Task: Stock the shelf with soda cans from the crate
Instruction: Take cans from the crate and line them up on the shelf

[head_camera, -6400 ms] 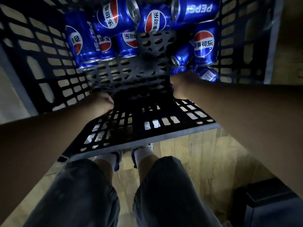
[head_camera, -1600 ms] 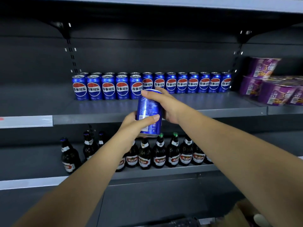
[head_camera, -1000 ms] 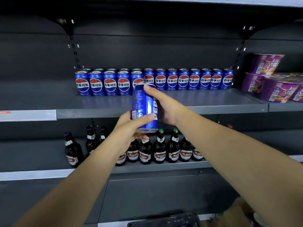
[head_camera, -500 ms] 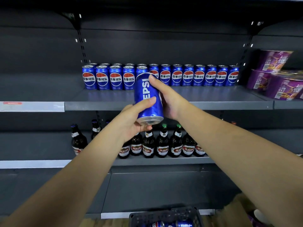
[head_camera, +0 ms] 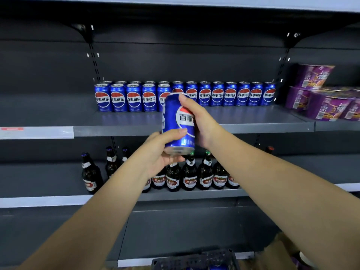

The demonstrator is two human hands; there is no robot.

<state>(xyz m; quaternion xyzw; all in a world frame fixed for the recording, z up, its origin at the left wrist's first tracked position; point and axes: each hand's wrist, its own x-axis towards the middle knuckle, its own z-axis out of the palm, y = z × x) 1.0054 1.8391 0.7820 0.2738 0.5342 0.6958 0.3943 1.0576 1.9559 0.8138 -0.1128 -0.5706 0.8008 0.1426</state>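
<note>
Both my hands hold one blue soda can (head_camera: 178, 124) upright in front of the grey shelf (head_camera: 243, 117), its round logo facing me. My left hand (head_camera: 161, 151) grips its lower part from the left and below. My right hand (head_camera: 200, 121) wraps its right side, with a fingertip at the top rim. Behind it, a row of blue soda cans (head_camera: 229, 93) stands at the back of the shelf, with several more in a second row at the left (head_camera: 126, 97). The dark crate (head_camera: 194, 259) shows at the bottom edge.
Purple instant-noodle cups (head_camera: 321, 100) fill the right end of the same shelf. Dark beer bottles (head_camera: 204, 172) stand on the shelf below. The shelf's left part and front strip are bare grey metal. A higher shelf board (head_camera: 194, 2) runs overhead.
The can has been turned in my hands from its lettered side to its round logo facing me. It now stands more upright and a little higher against the shelf.
</note>
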